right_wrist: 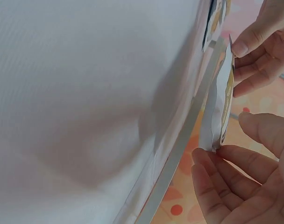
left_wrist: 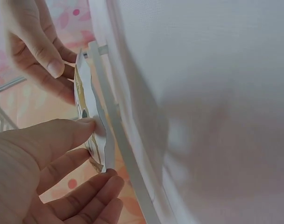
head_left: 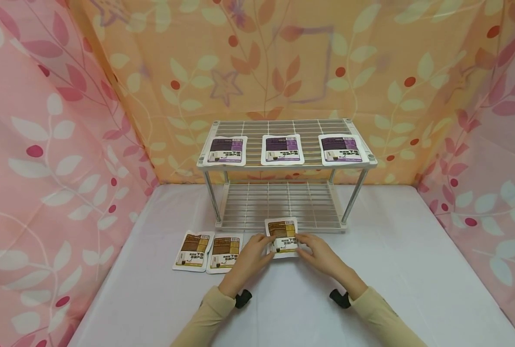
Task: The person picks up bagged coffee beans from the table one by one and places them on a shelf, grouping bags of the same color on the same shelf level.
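A white-edged pouch with a brown and yellow label (head_left: pixel 283 245) is held off the white table, tilted, before the rack's lower shelf. My left hand (head_left: pixel 251 254) pinches its left edge, thumb on the label side; the left wrist view shows that thumb (left_wrist: pixel 81 130) against the pouch (left_wrist: pixel 99 126). At the opposite edge is my right hand (head_left: pixel 322 254). In the right wrist view its fingertips (right_wrist: pixel 205 156) touch the pouch (right_wrist: pixel 216 112), while the thumb stands a little apart from the label. Two similar brown pouches (head_left: pixel 193 251) (head_left: pixel 224 254) lie left of my left hand.
The two-tier white wire rack has an upper shelf (head_left: pixel 254 126) with three purple-labelled pouches (head_left: pixel 226 150) (head_left: pixel 282 149) (head_left: pixel 341 149) along its front. The lower shelf (head_left: pixel 279 200) sits just above the table (head_left: pixel 396 241). Patterned cloth (head_left: pixel 153 120) surrounds the table's back and sides.
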Demonstrator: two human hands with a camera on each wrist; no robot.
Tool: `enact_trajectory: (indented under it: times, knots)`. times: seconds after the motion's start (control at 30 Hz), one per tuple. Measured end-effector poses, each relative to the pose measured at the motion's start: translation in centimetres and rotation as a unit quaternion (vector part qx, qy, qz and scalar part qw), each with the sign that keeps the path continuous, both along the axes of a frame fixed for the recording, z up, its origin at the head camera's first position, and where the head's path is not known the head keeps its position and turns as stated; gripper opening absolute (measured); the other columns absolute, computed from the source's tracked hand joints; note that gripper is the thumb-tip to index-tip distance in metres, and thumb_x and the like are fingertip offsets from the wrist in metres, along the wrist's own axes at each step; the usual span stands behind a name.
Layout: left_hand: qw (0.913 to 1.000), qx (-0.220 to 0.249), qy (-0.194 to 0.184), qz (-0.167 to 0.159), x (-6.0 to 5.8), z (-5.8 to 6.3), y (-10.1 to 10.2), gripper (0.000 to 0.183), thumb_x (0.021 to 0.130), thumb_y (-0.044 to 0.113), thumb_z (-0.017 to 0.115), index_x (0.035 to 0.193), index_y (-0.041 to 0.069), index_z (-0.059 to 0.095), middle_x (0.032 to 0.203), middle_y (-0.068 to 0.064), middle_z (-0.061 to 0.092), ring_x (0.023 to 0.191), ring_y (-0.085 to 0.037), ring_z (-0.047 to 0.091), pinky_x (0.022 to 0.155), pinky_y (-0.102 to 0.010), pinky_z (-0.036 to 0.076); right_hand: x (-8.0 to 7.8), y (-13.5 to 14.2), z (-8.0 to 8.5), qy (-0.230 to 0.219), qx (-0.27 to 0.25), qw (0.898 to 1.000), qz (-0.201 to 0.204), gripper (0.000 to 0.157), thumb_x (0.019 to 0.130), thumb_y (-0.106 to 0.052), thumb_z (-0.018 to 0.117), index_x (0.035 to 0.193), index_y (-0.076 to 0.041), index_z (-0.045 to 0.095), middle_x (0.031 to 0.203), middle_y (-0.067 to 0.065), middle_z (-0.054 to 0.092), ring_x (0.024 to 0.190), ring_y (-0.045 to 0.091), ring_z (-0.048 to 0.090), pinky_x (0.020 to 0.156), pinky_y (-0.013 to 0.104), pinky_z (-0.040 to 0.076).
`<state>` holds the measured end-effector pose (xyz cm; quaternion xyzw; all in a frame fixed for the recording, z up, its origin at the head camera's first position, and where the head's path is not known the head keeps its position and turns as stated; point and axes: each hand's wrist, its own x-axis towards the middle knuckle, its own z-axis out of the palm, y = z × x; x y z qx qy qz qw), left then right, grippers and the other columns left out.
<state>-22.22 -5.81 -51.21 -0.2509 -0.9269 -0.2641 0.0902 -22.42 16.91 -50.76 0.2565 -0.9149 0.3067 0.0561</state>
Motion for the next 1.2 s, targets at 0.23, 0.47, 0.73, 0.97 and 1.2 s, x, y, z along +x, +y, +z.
enact_trajectory:
  times: [0.23, 0.47, 0.73, 0.97, 1.2]
  knots:
    - [0.9994, -0.012, 0.03, -0.013, -0.6, -0.3, 1.5, 0.042, 0.082, 0.018, 0.07, 0.121, 0.007, 0.06, 0.106, -0.008, 0.059, 0.099, -0.023, 0.056, 0.085, -0.033, 0.05, -0.3, 1.1, 0.1, -0.007, -0.001, 1.0, -0.016, 0.042, 0.087, -0.015, 0.064, 0.122, 0.007, 0.056, 0.122, 0.021, 0.058, 0.105, 0.033, 0.059, 0.081, 0.041, 0.053]
    - [0.9982, -0.03, 0.05, -0.017, -1.4, 0.0, 3.0, 0.045, 0.08, 0.018, 0.072, 0.122, 0.007, 0.059, 0.104, -0.005, 0.059, 0.096, -0.018, 0.056, 0.082, -0.029, 0.05, -0.7, 2.2, 0.4, -0.01, -0.007, 0.999, -0.037, 0.045, 0.086, -0.013, 0.065, 0.124, 0.008, 0.053, 0.123, 0.023, 0.056, 0.1, 0.035, 0.061, 0.077, 0.041, 0.054]
    - [0.9981, -0.048, 0.033, -0.019, -2.0, 0.5, 4.3, 0.05, 0.082, 0.022, 0.071, 0.127, 0.009, 0.055, 0.112, -0.008, 0.059, 0.103, -0.021, 0.056, 0.087, -0.031, 0.049, -1.0, 2.9, 0.2, 0.014, 0.003, 0.998, -0.055, 0.053, 0.081, -0.007, 0.07, 0.128, 0.007, 0.05, 0.123, 0.026, 0.053, 0.094, 0.036, 0.061, 0.072, 0.04, 0.055]
    - [0.9976, -0.041, 0.05, -0.024, -2.5, 0.4, 5.1, 0.053, 0.078, 0.021, 0.075, 0.126, 0.009, 0.056, 0.114, -0.009, 0.059, 0.104, -0.022, 0.057, 0.087, -0.032, 0.05, -1.1, 3.2, 0.2, 0.025, 0.017, 0.997, -0.074, 0.061, 0.076, -0.003, 0.073, 0.13, 0.007, 0.048, 0.124, 0.028, 0.05, 0.097, 0.035, 0.059, 0.074, 0.041, 0.054]
    - [0.9964, -0.057, 0.056, -0.027, -3.1, 0.2, 5.9, 0.055, 0.077, 0.021, 0.076, 0.127, 0.011, 0.055, 0.115, -0.009, 0.058, 0.104, -0.022, 0.057, 0.087, -0.03, 0.05, -1.4, 3.9, 0.0, 0.026, 0.024, 0.996, -0.085, 0.061, 0.076, -0.004, 0.073, 0.13, 0.008, 0.047, 0.124, 0.029, 0.049, 0.092, 0.034, 0.059, 0.072, 0.04, 0.054]
